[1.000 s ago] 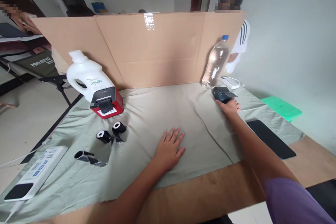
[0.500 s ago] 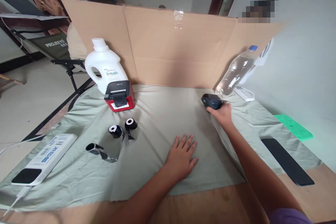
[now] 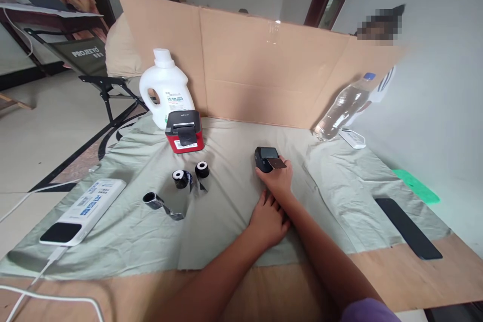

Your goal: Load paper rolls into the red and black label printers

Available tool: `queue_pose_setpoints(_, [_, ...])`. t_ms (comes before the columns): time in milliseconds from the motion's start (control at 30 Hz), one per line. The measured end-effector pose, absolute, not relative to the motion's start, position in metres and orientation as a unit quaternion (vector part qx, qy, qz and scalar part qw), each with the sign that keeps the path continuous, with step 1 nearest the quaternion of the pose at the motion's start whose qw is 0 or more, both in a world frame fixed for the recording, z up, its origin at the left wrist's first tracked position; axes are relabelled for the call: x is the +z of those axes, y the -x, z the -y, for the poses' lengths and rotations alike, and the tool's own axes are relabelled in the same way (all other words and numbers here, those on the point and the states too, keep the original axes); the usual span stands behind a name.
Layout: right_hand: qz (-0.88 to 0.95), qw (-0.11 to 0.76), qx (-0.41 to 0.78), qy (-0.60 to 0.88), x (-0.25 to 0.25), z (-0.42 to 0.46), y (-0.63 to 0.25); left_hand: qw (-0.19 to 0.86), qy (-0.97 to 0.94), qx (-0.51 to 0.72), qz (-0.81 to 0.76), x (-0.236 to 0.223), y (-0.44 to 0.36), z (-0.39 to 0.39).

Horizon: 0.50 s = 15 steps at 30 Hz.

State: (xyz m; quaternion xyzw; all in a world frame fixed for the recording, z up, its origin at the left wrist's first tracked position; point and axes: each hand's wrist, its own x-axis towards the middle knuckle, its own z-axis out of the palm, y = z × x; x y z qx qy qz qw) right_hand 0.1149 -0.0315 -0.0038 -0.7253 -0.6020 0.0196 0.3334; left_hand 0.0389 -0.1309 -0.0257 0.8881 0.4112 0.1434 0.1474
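Observation:
My right hand (image 3: 278, 178) is closed round a small black boxy device (image 3: 259, 159) with a grey panel on top, whose exact kind I cannot make out. A flat brown piece (image 3: 276, 163) juts from its near side by my fingers. My left hand (image 3: 269, 221) lies palm down on the grey-green cloth (image 3: 226, 201), just below the right one, holding nothing; its fingertips are partly hidden by the right hand. Left of both hands, three black rolls lie on the cloth: one standing nearest (image 3: 151, 200) with its strip unwound, and two with white cores (image 3: 180, 178).
A red and black printer (image 3: 186, 136) stands before a white detergent jug (image 3: 166, 85). Cardboard (image 3: 260, 70) walls the back. A clear bottle (image 3: 341, 108) leans at right, above a black phone (image 3: 407, 229). A white power bank (image 3: 85, 211) with a cable lies left.
My right hand has brought the black device leftward from near the bottle to the middle of the cloth. My left hand stays flat on the cloth. The whole view has shifted slightly.

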Motion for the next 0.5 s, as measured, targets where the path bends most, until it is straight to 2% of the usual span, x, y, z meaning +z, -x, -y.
queue_pose_setpoints(233, [0.627, 0.353, -0.016, 0.695, -0.0149, 0.0291, -0.123, 0.14, -0.883, 0.169, -0.415, -0.0276, -0.0395, 0.131])
queue_pose_setpoints(500, [0.641, 0.322, 0.012, 0.697, -0.0084, 0.0294, -0.1232, 0.157, -0.881, 0.181, -0.408, -0.0249, -0.0354, 0.1291])
